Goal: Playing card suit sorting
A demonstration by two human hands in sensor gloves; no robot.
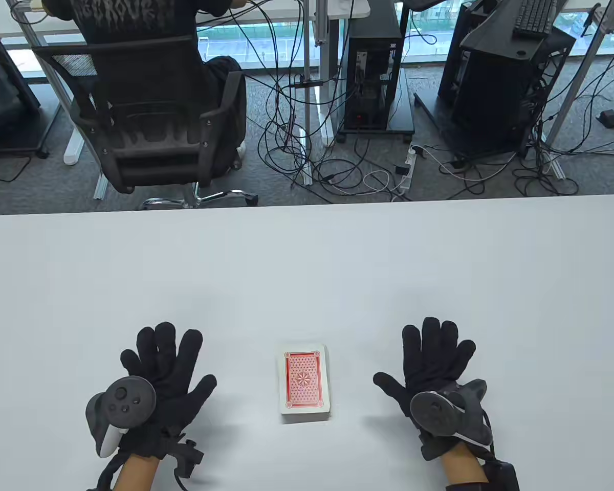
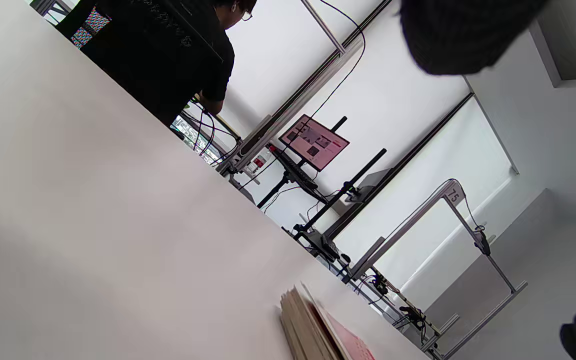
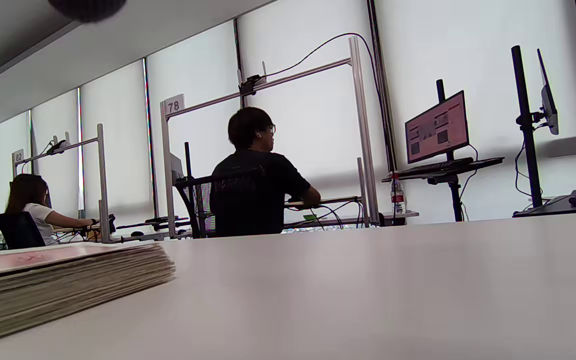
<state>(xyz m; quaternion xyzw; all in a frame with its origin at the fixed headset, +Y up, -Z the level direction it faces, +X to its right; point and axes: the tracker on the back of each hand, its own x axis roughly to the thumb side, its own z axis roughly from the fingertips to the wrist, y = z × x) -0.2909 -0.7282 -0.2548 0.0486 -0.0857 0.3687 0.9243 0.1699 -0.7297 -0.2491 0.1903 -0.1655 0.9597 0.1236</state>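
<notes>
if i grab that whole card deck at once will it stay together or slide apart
The deck is a loose face-down stack on the smooth table, so it will probably shear and fan if pushed from one side. In the right wrist view its edges already look slightly uneven, suggesting nothing binds it. Single cards likely flex; the squeezed stack should feel stiff.

Card deck (image 1: 304, 381): red back, fine dotted lattice, pale starburst at centre, white border; edges of stack off-white, tan in wrist views. Tabletop (image 1: 307, 266): plain pale grey-white. Left hand (image 1: 161, 368) at 8 o'clock: black fabric glove; tracker (image 1: 118, 404) dark grey with white handle. Right hand (image 1: 432, 358) at 4 o'clock: black glove; tracker (image 1: 447, 411) dark grey. Office chair (image 1: 148, 112) at 11 o'clock: black mesh. Floor (image 1: 440, 179): grey carpet, black and white cables.
</notes>
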